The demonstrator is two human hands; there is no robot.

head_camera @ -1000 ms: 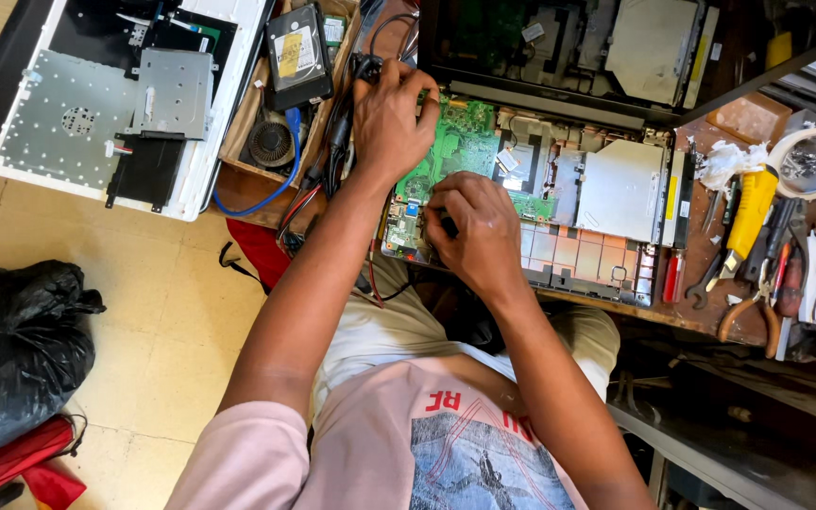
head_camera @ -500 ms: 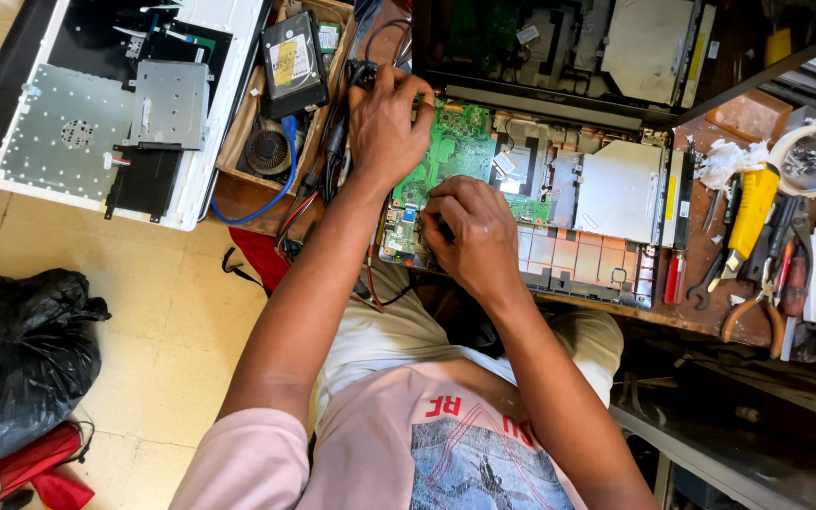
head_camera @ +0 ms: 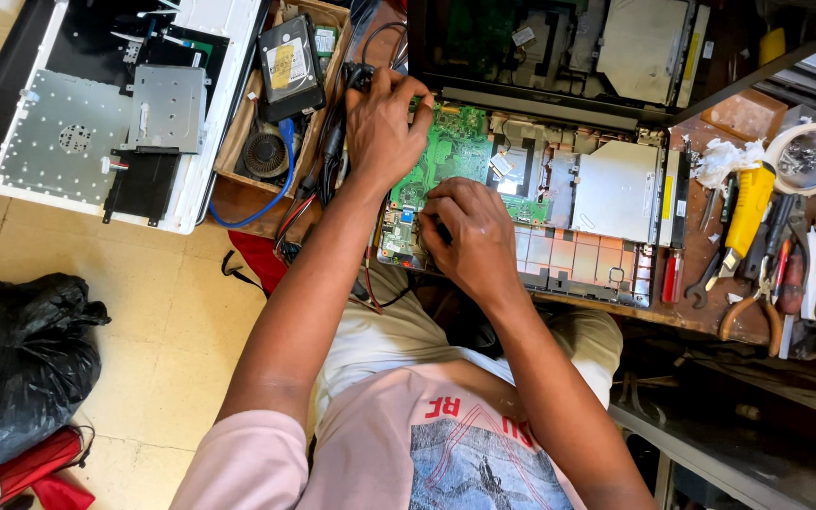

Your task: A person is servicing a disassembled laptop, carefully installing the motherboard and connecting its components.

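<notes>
I see an electronics repair workshop: an opened laptop (head_camera: 559,189), pliers (head_camera: 753,307) and loose hard drive (head_camera: 290,61) crowd the bench.

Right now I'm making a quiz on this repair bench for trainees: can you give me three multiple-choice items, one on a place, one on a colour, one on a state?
1. Where does the left hand rest?
A. on the upper left edge of the opened laptop
B. on the black bag
C. on the tape roll

2. What colour is the circuit board in the opened laptop?
A. blue
B. green
C. white

3. How does the right hand stand?
A. raised clear of the bench
B. fingers bent down onto the laptop's lower left part
C. gripping the yellow-handled tool

Answers: 1 A, the hand lies there beside the cables; 2 B, the board shows green between the hands; 3 B, its fingers curl onto the laptop's parts; whether they pinch anything is hidden.
</notes>
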